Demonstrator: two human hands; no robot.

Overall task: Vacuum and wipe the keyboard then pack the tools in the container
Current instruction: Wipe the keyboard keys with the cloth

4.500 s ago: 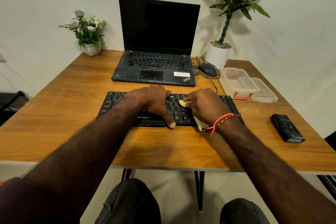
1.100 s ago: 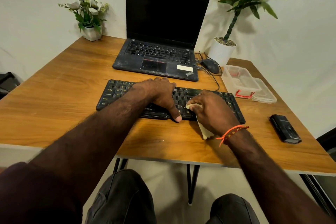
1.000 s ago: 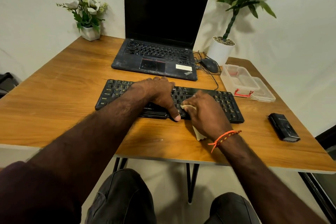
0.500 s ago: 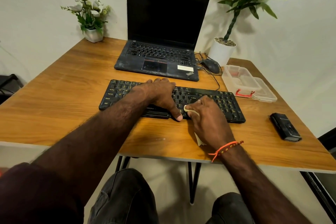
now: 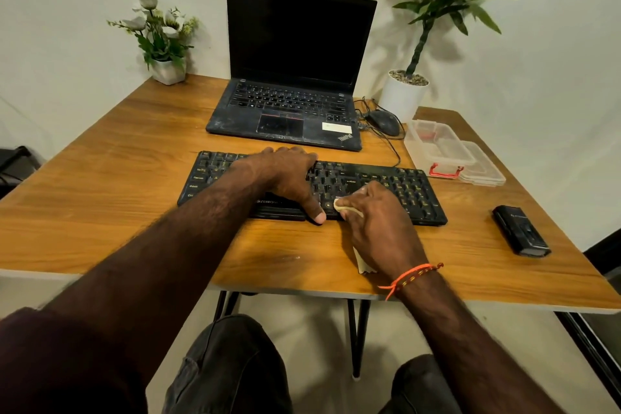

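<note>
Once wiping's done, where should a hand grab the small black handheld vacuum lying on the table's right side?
Pinch the small black handheld vacuum across its narrow middle, from above. It lies flat, lengthwise away from the person, both long sides clear on the wooden table.

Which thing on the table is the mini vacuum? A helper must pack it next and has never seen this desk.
Start at the wooden table and go to its right side, past the black keyboard. The mini vacuum lies alone near the front right edge, nearer than the clear container. It is a small, black, oblong block; the container is see-through plastic with a red latch.
</note>
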